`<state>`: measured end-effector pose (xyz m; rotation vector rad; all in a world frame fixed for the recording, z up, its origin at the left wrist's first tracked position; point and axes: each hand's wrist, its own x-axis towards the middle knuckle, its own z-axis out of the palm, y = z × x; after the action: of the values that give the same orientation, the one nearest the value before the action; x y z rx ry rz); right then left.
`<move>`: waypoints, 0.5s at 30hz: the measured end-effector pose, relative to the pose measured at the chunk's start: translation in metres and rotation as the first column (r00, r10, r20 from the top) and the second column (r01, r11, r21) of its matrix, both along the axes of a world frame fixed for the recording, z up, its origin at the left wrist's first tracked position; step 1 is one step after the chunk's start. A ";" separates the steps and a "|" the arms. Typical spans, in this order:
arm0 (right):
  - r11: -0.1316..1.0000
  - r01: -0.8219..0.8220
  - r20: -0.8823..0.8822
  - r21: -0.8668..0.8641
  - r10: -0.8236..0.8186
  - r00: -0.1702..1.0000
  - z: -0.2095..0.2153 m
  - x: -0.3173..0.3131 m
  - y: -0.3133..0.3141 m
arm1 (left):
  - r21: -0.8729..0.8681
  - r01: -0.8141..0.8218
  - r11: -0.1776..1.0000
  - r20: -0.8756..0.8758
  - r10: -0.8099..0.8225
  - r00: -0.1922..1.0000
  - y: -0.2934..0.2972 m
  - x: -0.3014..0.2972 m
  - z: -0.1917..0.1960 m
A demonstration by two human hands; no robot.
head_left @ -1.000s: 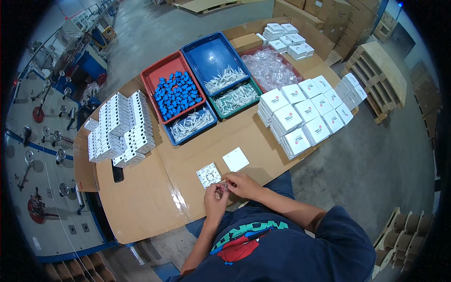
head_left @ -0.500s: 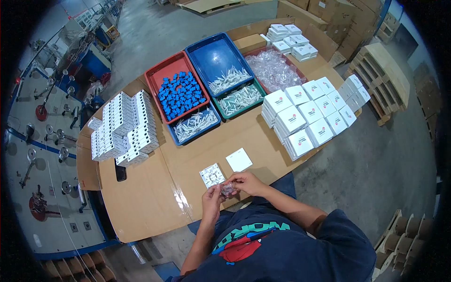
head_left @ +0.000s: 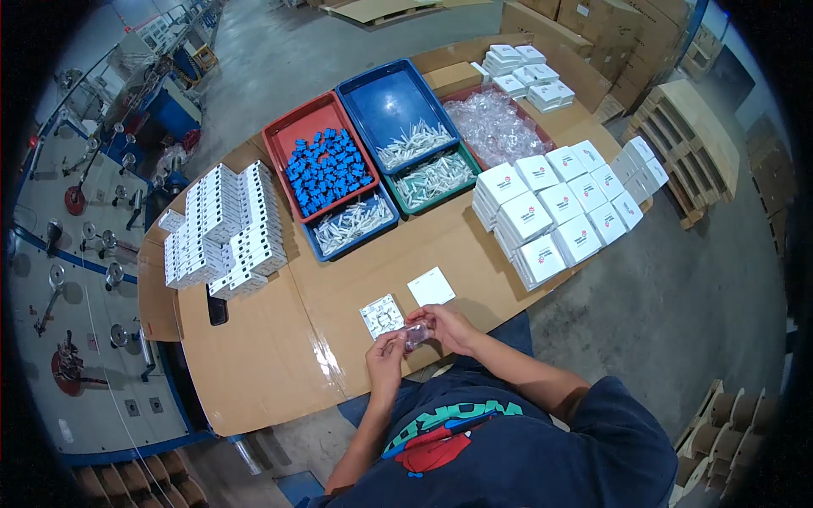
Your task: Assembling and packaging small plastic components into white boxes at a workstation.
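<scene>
Here's the clear bag [head_left: 416, 337], the left hand [head_left: 385, 356] in a pinching grip at its nine o'clock, right hand [head_left: 449, 329] pinching at one; slick film could slip if tugged, and a knuckle might nudge the frame [head_left: 382, 317] at ten

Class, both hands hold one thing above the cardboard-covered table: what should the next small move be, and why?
Probably spread the small, clear plastic piece a little wider: the left hand and right hand grip it from opposite sides, and whether it holds anything is unclear. The white square plate with raised fittings lies just beyond.
</scene>
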<state>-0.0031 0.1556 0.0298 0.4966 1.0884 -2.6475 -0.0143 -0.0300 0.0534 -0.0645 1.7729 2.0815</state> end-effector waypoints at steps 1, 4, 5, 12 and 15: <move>0.991 -0.019 0.032 -0.130 0.023 0.999 -0.003 0.001 -0.002 | -0.048 -0.011 0.999 -0.124 0.005 0.992 0.003 0.001 0.005; 0.954 -0.062 0.108 -0.292 0.097 0.989 -0.031 0.008 -0.007 | -0.450 -0.024 0.892 -0.470 -0.214 0.856 0.013 0.001 0.040; 0.939 -0.101 0.149 -0.330 0.157 0.976 -0.029 0.008 -0.010 | -0.451 -0.026 0.892 -0.470 -0.213 0.857 0.014 0.001 0.050; 0.912 -0.173 0.203 -0.372 0.262 0.943 -0.022 0.013 -0.015 | -0.548 0.026 0.836 -0.510 -0.358 0.782 0.013 -0.004 0.056; 0.921 -0.176 0.246 -0.349 0.271 0.931 -0.020 0.010 -0.017 | -0.462 -0.019 0.886 -0.516 -0.251 0.819 0.016 -0.004 0.060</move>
<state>0.0069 0.1388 0.0095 0.6234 0.5719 -2.3854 -0.0181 -0.0141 0.1136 0.5856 2.5094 1.6471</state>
